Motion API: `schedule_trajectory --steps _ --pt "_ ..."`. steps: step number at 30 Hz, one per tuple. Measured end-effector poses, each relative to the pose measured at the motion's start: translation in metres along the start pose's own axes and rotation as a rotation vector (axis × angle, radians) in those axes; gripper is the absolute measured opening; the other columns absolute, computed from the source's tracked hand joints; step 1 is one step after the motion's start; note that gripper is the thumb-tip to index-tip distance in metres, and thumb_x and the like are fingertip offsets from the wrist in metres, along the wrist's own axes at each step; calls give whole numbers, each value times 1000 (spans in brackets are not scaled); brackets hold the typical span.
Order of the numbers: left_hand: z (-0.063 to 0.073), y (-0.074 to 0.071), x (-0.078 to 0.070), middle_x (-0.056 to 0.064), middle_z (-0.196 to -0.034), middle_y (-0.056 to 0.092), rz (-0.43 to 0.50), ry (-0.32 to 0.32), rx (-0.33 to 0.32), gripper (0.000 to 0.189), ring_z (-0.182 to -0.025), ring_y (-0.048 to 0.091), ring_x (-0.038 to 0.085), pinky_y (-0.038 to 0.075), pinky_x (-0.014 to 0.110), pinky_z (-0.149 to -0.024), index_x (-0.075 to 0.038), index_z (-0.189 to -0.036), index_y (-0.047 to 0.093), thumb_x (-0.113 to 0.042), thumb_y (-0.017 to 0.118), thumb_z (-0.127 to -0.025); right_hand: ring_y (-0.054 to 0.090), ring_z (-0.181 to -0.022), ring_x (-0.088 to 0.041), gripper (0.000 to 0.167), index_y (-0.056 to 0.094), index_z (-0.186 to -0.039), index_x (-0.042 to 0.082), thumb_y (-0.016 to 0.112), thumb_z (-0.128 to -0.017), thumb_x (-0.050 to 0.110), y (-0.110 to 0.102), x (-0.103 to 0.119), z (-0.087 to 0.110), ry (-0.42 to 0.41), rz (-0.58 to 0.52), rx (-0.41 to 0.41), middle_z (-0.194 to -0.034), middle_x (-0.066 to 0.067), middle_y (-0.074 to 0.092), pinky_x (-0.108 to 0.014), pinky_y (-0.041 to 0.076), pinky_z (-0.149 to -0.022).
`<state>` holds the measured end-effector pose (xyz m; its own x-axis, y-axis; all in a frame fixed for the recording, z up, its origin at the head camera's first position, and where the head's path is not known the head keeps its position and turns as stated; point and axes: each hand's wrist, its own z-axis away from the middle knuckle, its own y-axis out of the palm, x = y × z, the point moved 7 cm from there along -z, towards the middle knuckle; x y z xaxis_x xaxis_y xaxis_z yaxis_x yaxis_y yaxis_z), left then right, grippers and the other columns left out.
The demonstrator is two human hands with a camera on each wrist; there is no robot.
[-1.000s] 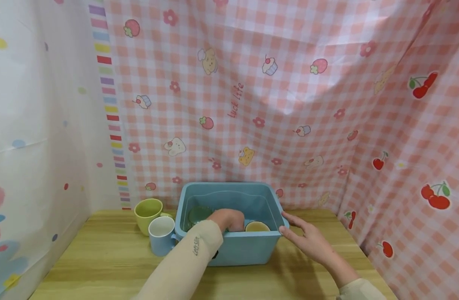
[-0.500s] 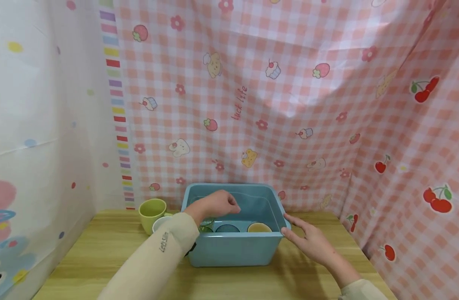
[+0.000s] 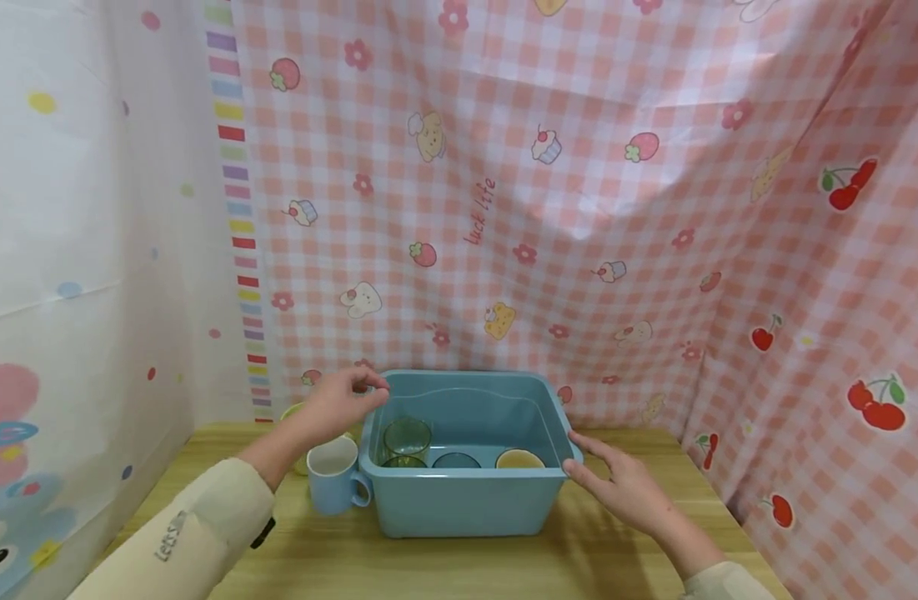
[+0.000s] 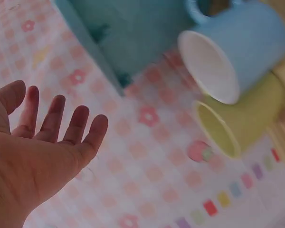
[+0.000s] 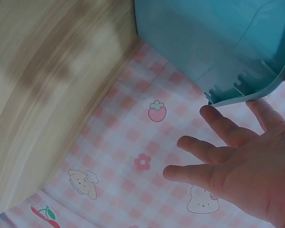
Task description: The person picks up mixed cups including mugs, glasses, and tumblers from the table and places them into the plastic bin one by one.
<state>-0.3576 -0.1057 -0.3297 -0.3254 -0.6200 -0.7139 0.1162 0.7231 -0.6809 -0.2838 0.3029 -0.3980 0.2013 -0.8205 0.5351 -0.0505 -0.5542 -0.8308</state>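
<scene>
1. A pink-and-white checked cloth [image 3: 579,50] is hanging across the back, showing strawberries [image 3: 642,147], cupcakes [image 3: 547,147], flowers [image 3: 358,55], small animals [image 3: 431,136] and the words "luck life" [image 3: 479,211].
2. A multicoloured striped border [image 3: 237,176] is running down its left side.
3. A white cloth [image 3: 61,192] is covering the left, bearing coloured dots [image 3: 42,102] and, low down, a blue cartoon figure [image 3: 23,521].
4. A checked stretch of cloth [image 3: 826,467], printed with cherries [image 3: 879,406], is hanging at the right.
5. A wood-grain tabletop [image 3: 466,575] is stretching below.
6. Soft shade [image 3: 714,158] is slanting over the back's upper right.

One bin [image 3: 462,510], two mugs [image 3: 329,493], four cups [image 3: 520,458], one tabletop [image 3: 398,571].
</scene>
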Motion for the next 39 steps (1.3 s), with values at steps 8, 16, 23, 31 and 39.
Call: schedule_trajectory --steps 8,16,23,31,39 --pt "37 -17 52 21 -134 71 -57 -68 -38 26 -129 62 46 54 61 -105 -6 -120 74 -27 67 -106 53 -143 -54 69 50 -161 22 58 -105 62 -2 0 0 -9 29 4 -159 -27 53 -72 49 -109" --pt "66 -18 89 35 -152 54 -34 -218 -100 65 -135 56 53 54 61 -106 11 -146 51 -40 63 -108 52 -144 -53 70 49 -162 23 58 -104 63 1 -4 0 8 18 16 -161 -24 52 -71 48 -109" --pt "83 8 99 47 -157 37 82 -311 -193 97 -145 44 61 44 68 -117 23 -153 28 -53 64 -104 54 -143 -52 69 49 -162 22 58 -105 61 0 -1 0 5 7 19 -161 -23 53 -70 49 -108" --pt "91 40 100 52 -154 34 189 -378 -338 108 -143 42 65 39 72 -118 22 -155 15 -49 73 -99 55 -143 -51 69 49 -162 22 58 -105 60 0 1 0 3 2 22 -161 -23 53 -70 50 -108" --pt "91 62 102 49 -151 35 181 -451 -488 110 -138 39 68 40 76 -112 17 -159 10 -38 79 -93 55 -143 -51 70 49 -162 23 58 -105 62 0 -1 -1 5 -4 19 -161 -21 53 -70 50 -108"
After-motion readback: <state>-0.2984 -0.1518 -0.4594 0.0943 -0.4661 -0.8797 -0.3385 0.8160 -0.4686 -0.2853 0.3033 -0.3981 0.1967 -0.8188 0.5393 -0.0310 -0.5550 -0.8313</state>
